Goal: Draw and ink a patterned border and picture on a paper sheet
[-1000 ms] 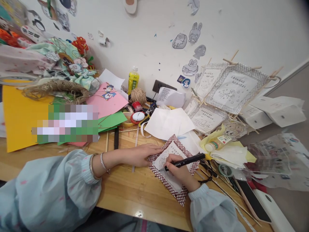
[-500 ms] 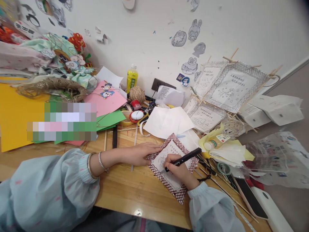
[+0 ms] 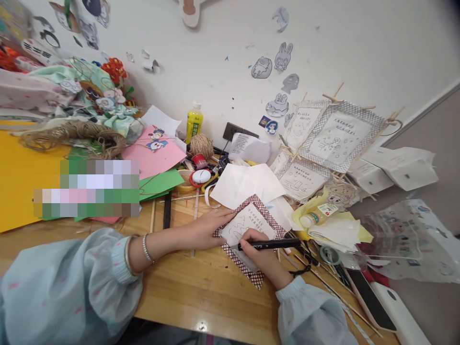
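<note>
A black marker pen (image 3: pixel 273 243) is gripped in my right hand (image 3: pixel 260 251), its tip end towards the left over a paper card (image 3: pixel 257 215). The card has a dark red crosshatched border, handwriting near the top and a line drawing in the middle. My left hand (image 3: pixel 210 227) lies flat with its fingers stretched over the card's left edge. My right hand rests on the lower part of the card and hides some of it. The card lies tilted on the wooden table (image 3: pixel 172 292).
White sheets (image 3: pixel 244 184) lie behind the card. Framed drawings on sticks (image 3: pixel 338 136) lean at the right. A twine ball (image 3: pixel 201 146) and a yellow bottle (image 3: pixel 194 122) stand near the wall. Coloured paper (image 3: pixel 28 177) covers the left; a phone (image 3: pixel 372 299) lies at the right.
The view has shifted slightly. The marker has swung from a slant to nearly level, and more of the drawn line shows. My left hand stays on the card's edge.
</note>
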The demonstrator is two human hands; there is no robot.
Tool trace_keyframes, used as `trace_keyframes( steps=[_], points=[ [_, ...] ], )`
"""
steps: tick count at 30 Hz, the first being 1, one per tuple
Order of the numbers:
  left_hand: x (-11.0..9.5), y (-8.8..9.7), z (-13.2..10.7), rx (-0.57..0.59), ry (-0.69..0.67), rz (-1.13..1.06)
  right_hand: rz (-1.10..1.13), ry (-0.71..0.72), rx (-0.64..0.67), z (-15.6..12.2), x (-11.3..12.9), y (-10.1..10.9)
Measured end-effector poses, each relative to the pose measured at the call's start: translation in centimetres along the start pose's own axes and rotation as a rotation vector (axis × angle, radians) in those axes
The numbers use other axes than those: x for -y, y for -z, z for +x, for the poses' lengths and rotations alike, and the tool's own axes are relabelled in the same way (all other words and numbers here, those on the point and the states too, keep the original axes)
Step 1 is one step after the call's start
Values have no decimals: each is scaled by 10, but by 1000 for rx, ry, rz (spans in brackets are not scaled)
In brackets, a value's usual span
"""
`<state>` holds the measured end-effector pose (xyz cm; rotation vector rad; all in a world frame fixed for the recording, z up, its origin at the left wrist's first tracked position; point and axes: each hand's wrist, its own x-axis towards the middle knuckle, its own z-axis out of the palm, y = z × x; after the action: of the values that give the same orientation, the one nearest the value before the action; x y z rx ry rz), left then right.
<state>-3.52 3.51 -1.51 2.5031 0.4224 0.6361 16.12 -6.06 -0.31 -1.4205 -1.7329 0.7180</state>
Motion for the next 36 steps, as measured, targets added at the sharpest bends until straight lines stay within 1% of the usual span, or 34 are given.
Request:
trace_keyframes(
  steps=[4,12,17,21,26,30,36],
  points=[
    [-3,-2,-2,12,33,76,-56,25,-18,0,-3,0],
    [1,-3,-5,15,28,75,-80,43,5,-1,-4,2],
    [1,-3,-4,35,43,79,-70,1,0,-1,-10,2],
    [0,-3,-4,43,42,98,-45,-46,-3,-3,-9,3],
    [1,-3,-4,41,34,113,-38,-32,11,-2,-6,4],
    [2,-4,-4,44,28,131,-41,-41,0,-2,-10,4],
    [3,-5,-4,48,39,134,58,-97,24,-5,-11,6]
  ],
)
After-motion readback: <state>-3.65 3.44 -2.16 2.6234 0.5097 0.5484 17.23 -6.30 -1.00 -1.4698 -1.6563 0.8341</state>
